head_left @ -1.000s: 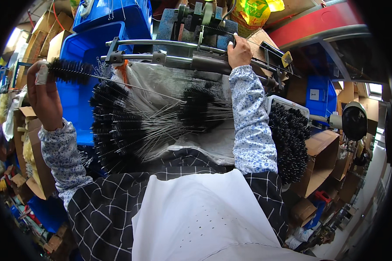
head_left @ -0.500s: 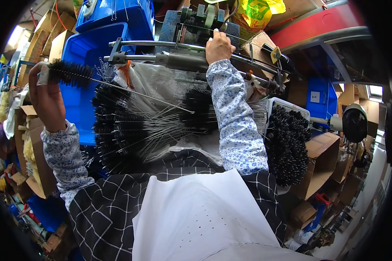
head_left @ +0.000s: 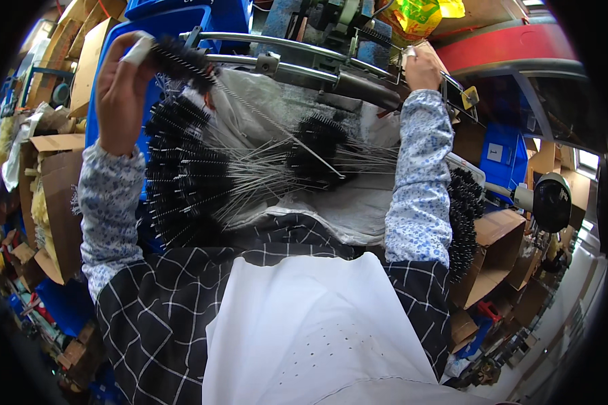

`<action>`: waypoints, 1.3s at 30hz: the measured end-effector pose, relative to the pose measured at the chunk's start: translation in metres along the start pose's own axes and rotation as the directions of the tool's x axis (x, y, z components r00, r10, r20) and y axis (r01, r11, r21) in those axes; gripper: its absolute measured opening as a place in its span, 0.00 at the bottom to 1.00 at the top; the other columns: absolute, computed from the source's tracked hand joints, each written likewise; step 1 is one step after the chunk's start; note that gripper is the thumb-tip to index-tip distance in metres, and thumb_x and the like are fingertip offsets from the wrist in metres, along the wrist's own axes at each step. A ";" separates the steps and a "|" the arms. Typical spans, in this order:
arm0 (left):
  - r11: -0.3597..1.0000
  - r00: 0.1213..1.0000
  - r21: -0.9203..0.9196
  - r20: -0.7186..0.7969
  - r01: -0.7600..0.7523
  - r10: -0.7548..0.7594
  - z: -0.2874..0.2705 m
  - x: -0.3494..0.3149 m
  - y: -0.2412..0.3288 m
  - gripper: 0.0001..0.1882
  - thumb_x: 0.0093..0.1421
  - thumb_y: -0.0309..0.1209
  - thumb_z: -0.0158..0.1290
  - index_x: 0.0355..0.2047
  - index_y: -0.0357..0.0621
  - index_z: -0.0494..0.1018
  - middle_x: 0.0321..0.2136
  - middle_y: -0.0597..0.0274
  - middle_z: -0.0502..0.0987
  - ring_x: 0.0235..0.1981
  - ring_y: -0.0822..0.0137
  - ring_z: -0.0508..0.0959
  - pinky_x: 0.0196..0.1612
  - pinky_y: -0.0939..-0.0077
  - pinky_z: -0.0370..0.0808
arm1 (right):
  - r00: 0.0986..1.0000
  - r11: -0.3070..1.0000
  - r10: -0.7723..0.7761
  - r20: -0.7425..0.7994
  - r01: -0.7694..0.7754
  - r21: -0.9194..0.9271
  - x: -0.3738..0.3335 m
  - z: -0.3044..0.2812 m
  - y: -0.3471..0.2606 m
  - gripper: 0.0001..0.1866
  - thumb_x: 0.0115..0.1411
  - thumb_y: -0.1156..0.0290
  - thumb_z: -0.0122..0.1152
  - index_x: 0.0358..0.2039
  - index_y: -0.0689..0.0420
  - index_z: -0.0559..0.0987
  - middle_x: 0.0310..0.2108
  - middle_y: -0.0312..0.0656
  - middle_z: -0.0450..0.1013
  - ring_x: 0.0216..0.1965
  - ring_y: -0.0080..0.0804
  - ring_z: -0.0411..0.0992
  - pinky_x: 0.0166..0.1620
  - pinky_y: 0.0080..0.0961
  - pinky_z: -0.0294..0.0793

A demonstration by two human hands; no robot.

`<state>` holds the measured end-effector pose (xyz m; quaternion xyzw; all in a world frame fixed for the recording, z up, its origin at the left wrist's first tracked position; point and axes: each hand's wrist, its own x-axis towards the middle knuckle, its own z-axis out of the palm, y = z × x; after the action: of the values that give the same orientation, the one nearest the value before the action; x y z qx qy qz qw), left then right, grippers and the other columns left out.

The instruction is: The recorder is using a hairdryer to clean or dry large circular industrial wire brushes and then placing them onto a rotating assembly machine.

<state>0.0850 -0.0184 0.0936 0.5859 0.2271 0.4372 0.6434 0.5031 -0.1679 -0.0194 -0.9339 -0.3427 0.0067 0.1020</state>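
The left hand [head_left: 118, 94] grips a black-bristled twisted-wire brush [head_left: 182, 59]; the right hand [head_left: 420, 69], closed, grasps the grey metal machine [head_left: 331, 64].

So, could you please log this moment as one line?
left hand: holds black wire-stem brush | right hand: on machine | brush pile: on lap

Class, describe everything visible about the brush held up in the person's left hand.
The brush is a black bottle-type brush: a thick cylinder of dark bristles on a thin twisted wire stem that looks like metal. The left hand, one fingertip wrapped in white, grips its bristle end near the top left. The stem slants down to the right, its tip ending over the pile of brushes lying on the grey sheet.
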 end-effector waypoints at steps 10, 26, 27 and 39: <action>0.970 0.925 -0.059 0.321 0.235 -0.204 0.045 -0.003 -0.027 0.09 0.60 0.29 0.38 0.39 0.37 0.60 0.33 0.61 0.68 0.36 0.74 0.71 0.42 0.82 0.69 | 0.807 0.787 -0.439 0.395 0.134 0.603 -0.061 -0.065 0.055 0.16 0.54 0.69 0.49 0.45 0.57 0.69 0.31 0.38 0.71 0.32 0.24 0.68 0.36 0.20 0.67; 0.434 0.704 0.900 0.336 -0.044 -0.626 -0.011 -0.066 -0.008 0.09 0.51 0.29 0.49 0.30 0.38 0.64 0.22 0.59 0.67 0.23 0.64 0.67 0.28 0.73 0.64 | 0.913 0.960 -0.279 -0.298 0.274 -0.060 -0.049 0.004 -0.030 0.13 0.51 0.66 0.50 0.38 0.46 0.75 0.26 0.36 0.73 0.30 0.32 0.67 0.37 0.27 0.65; 0.390 0.659 0.917 0.347 -0.088 -0.668 -0.017 -0.071 -0.010 0.07 0.50 0.29 0.50 0.26 0.38 0.66 0.20 0.58 0.67 0.22 0.62 0.67 0.27 0.72 0.63 | 0.923 0.964 -0.265 -0.278 0.253 -0.079 -0.046 0.003 -0.033 0.13 0.51 0.66 0.50 0.38 0.44 0.75 0.26 0.34 0.73 0.32 0.31 0.66 0.38 0.29 0.64; 0.413 0.735 0.886 0.135 0.210 -0.664 -0.015 -0.076 -0.016 0.08 0.51 0.27 0.51 0.29 0.36 0.66 0.21 0.55 0.71 0.21 0.63 0.71 0.25 0.75 0.66 | 0.963 0.971 -0.239 -0.125 0.234 -0.048 -0.029 0.014 -0.033 0.16 0.52 0.68 0.47 0.41 0.39 0.73 0.34 0.32 0.71 0.42 0.32 0.61 0.47 0.36 0.55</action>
<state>0.0388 -0.0721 0.0590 0.8174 0.3911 -0.0712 0.4169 0.4584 -0.1590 -0.0285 -0.8863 -0.4445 -0.0718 0.1088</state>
